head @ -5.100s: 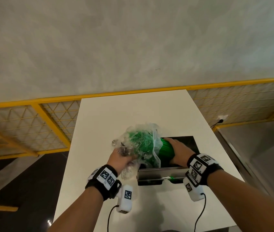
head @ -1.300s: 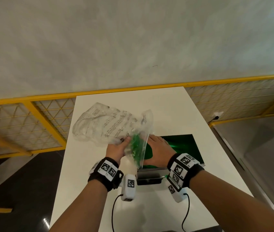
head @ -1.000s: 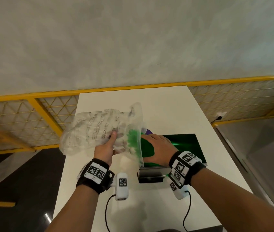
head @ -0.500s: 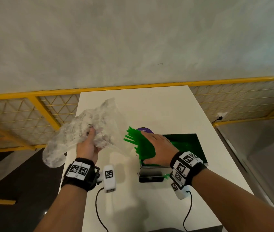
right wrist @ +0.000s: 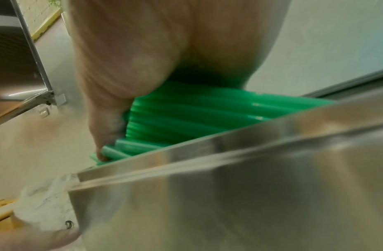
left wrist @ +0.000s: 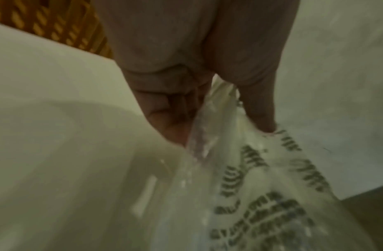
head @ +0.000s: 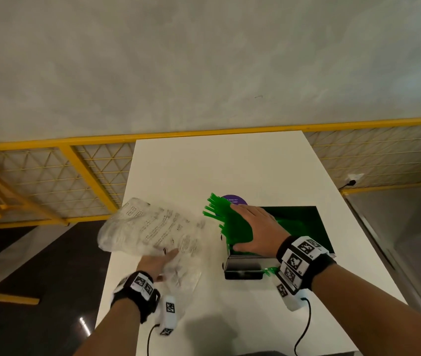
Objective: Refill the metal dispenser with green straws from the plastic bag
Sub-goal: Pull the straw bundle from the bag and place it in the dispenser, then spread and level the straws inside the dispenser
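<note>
A bundle of green straws (head: 226,222) lies across the top of the open metal dispenser (head: 242,269), their far ends fanning out past its left side. My right hand (head: 255,228) rests flat on them with straight fingers; in the right wrist view the palm covers the straws (right wrist: 186,115) above the dispenser's steel wall (right wrist: 250,178), and the thumb touches their near ends. My left hand (head: 159,260) pinches the crumpled clear plastic bag (head: 150,227) left of the dispenser, low over the white table (head: 230,163). The left wrist view shows thumb and fingers (left wrist: 175,110) gripping the printed bag (left wrist: 250,186).
The dispenser's raised lid (head: 304,219) reflects green behind my right hand. A round purple label (head: 236,199) shows beyond the straws. A yellow mesh railing (head: 62,176) runs behind and left of the table. Dark floor lies past the table's left edge.
My left hand has pulled the bag off the straws, swung it left, then brought it down beside the dispenser. The straws now lie bare under my right hand, which has stayed put.
</note>
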